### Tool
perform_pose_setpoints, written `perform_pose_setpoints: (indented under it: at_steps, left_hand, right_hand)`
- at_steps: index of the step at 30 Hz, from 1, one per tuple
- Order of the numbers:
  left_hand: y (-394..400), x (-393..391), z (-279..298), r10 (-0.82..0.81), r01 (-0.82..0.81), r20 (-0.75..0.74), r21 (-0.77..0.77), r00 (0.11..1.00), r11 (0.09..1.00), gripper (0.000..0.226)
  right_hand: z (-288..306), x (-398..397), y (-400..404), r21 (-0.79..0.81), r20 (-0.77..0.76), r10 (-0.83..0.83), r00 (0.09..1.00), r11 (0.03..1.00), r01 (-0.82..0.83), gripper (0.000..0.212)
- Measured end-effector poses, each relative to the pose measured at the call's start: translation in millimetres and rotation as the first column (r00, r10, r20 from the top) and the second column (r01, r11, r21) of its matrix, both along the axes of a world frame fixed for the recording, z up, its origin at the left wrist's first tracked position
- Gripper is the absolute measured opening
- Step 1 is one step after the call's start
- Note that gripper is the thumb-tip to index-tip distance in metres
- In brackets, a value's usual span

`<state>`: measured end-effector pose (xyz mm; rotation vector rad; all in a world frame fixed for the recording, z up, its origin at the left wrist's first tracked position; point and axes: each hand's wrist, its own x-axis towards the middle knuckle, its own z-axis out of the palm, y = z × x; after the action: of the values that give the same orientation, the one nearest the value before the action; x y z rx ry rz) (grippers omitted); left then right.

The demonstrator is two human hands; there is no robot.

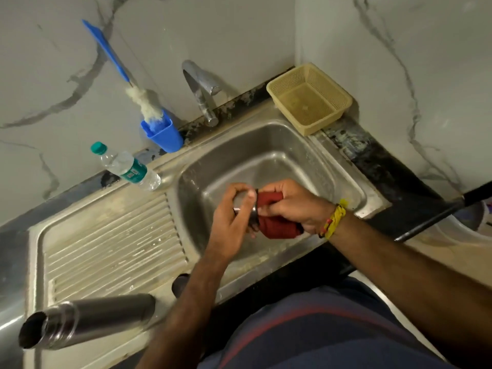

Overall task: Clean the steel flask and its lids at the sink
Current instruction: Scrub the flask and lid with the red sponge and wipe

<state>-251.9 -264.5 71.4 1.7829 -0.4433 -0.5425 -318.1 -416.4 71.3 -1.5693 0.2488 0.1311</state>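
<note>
Head view looks down on both hands over the steel sink basin (279, 155). Fingers of the left hand (234, 209) curl round a small steel lid (243, 206), thumb and forefinger pinching its rim. Right hand (290, 206) grips a red cloth (277, 225) bunched against that lid; a yellow thread band (335, 219) circles the wrist. Left of the basin, the ribbed draining board (106, 241) carries the steel flask (85, 319), lying on its side, mouth open toward the camera. A dark round cap (181, 283) sits near it, partly hidden by the forearm. Behind stand a plastic water bottle (127, 167), a blue holder (163, 133) with a bottle brush (145, 102), the tap (199, 89) and a beige basket (308, 99) on the dark stone worktop (378, 155). White marbled wall tiles (239, 27) enclose the corner.
</note>
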Motion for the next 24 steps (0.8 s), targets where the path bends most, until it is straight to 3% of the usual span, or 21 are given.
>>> perform_pose_setpoints:
  at_steps: [1, 3, 5, 6, 7, 9, 11, 13, 15, 17, 19, 21, 24]
  left_hand:
    - [-2, 1, -5, 0.075, -0.075, 0.038, 0.014, 0.996, 0.997, 0.030]
    - [-8, 8, -11, 0.222, -0.213, -0.054, 0.135, 0.974, 0.968, 0.045]
    - [-10, 11, -8, 0.238, -0.169, -0.219, 0.289, 0.946, 0.942, 0.059]
    - [-8, 10, -6, 0.199, -0.127, -0.246, 0.279, 0.949, 0.952, 0.061]
    - [-5, 10, -6, 0.143, -0.097, -0.213, 0.213, 0.967, 0.972, 0.058]
    - [-4, 5, -6, 0.060, -0.060, 0.009, 0.055, 0.998, 0.997, 0.037]
    - [-5, 5, -7, 0.116, -0.124, 0.123, 0.065, 0.986, 0.990, 0.029]
    - [-7, 13, -8, 0.175, -0.180, 0.043, 0.218, 0.984, 0.959, 0.044]
    - [-1, 17, -2, 0.153, -0.104, -0.152, 0.292, 0.976, 0.951, 0.057]
    - [8, 16, 7, 0.081, -0.043, -0.231, 0.162, 0.970, 0.986, 0.051]
    - [15, 11, 7, 0.024, -0.021, -0.087, 0.040, 0.996, 0.999, 0.035]
    - [14, 8, 0, 0.089, -0.090, 0.032, 0.036, 0.996, 0.995, 0.033]
    - [5, 5, -5, 0.313, -0.312, -0.135, 0.028, 0.940, 0.950, 0.042]
  right_hand:
    - [-1, 0, 4, -0.030, 0.026, 0.016, 1.000, 0.999, -0.016, 0.028]
    - [5, 3, 10, -0.127, 0.026, 0.081, 0.996, 0.989, -0.077, 0.023]
    - [9, 5, 6, -0.272, 0.006, 0.170, 0.985, 0.949, -0.162, 0.014]
    - [9, 4, 3, -0.277, -0.006, 0.173, 0.985, 0.946, -0.168, 0.015]
    - [9, 4, 3, -0.240, -0.018, 0.137, 0.990, 0.961, -0.137, 0.019]
    - [11, 3, 4, -0.067, -0.033, 0.007, 0.999, 0.998, -0.009, 0.029]
    - [8, 3, 9, -0.038, -0.001, -0.019, 1.000, 0.999, 0.019, 0.029]
    - [8, 3, 16, -0.184, 0.038, 0.086, 0.996, 0.980, -0.077, 0.023]
    - [7, 3, 16, -0.262, 0.006, 0.160, 0.987, 0.953, -0.152, 0.026]
    - [8, 5, 15, -0.286, 0.007, 0.075, 0.997, 0.956, -0.070, 0.025]
    - [5, 7, 17, -0.136, -0.006, -0.133, 0.991, 0.982, 0.131, 0.015]
    - [3, 5, 29, 0.033, -0.084, -0.255, 0.963, 0.966, 0.258, 0.014]
    - [-2, -1, 44, -0.145, 0.080, -0.316, 0.945, 0.935, 0.325, 0.022]
